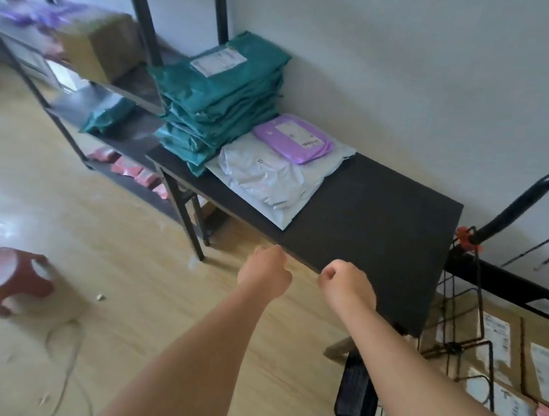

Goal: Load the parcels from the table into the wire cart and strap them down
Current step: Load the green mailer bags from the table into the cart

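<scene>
— Parcels wait on the desk: teal stack by the wall, white mailer and purple mailer beside it. Why both arms out?

— The person reaches for them; left hand and right hand hover at the near edge, fingers curled, holding nothing. The wire cart stands beside the desk, boxes inside, likely parked close to shorten each carry.

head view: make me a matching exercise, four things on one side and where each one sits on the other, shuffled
Things:
1. teal parcel stack
2. purple parcel
3. brown boxes
4. red stool

Places:
A. on the floor
B. in the wire cart
C. on top of a white parcel
D. left end of the table

Pairs: 1-D, 2-C, 3-B, 4-A
</scene>
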The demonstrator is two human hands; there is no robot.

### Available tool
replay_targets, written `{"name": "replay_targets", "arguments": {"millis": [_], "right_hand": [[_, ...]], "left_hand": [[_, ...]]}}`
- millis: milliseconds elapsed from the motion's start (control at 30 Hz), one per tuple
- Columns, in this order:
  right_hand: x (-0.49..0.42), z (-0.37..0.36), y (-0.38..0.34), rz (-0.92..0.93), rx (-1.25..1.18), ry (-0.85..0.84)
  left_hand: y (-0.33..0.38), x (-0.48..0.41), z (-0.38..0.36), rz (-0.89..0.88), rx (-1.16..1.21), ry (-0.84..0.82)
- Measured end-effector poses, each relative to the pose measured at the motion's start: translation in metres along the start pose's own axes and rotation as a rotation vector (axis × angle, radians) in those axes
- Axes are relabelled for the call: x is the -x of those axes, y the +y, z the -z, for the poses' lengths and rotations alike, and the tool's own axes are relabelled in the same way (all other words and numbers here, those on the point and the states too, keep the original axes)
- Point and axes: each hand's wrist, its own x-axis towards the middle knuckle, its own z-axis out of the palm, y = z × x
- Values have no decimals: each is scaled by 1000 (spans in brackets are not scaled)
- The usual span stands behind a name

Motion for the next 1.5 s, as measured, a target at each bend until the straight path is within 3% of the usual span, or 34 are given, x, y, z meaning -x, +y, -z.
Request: {"name": "replay_targets", "arguments": {"millis": [400, 800, 1033, 1267, 1500], "right_hand": [[-78, 6, -75, 78, 11, -24], [-224, 52, -141, 82, -136, 5], [-270, 52, -151, -54, -344, 55], [-295, 42, -159, -222, -568, 33], [-311, 35, -170, -381, -766, 24]], "left_hand": [[-21, -83, 53, 33, -29, 30], [20, -232, 113, 26, 55, 48], [23, -283, 122, 152, 240, 36], [22, -340, 123, 366, 681, 57], [16, -373, 119, 516, 888, -77]]}}
